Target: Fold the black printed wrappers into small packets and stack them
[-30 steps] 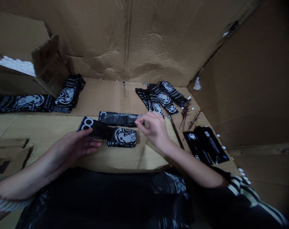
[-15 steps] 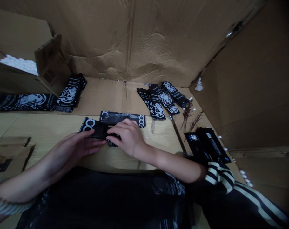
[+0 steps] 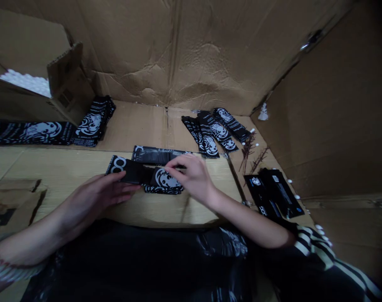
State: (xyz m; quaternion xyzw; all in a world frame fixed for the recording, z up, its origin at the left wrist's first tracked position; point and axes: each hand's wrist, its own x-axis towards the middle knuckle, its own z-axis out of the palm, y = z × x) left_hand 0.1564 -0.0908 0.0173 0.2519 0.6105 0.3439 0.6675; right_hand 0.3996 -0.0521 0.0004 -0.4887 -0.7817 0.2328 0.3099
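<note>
Well, left hand (image 3: 99, 191): holding a black packet (image 3: 132, 172), thumb on top, fingers beneath.
Right hand (image 3: 194, 176): thumb and forefinger close together over a printed pile (image 3: 164, 180); I cannot tell whether they pinch anything.
Packet: over the surface (image 3: 68, 165), mostly left of the pile.
Box (image 3: 73, 86): far left, white pellets (image 3: 25, 82) inside.

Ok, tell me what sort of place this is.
Probably a makeshift workbench: tall cardboard walls close in the table, piles of black packets lie on it, and an open carton of white pieces stands at the left.
</note>
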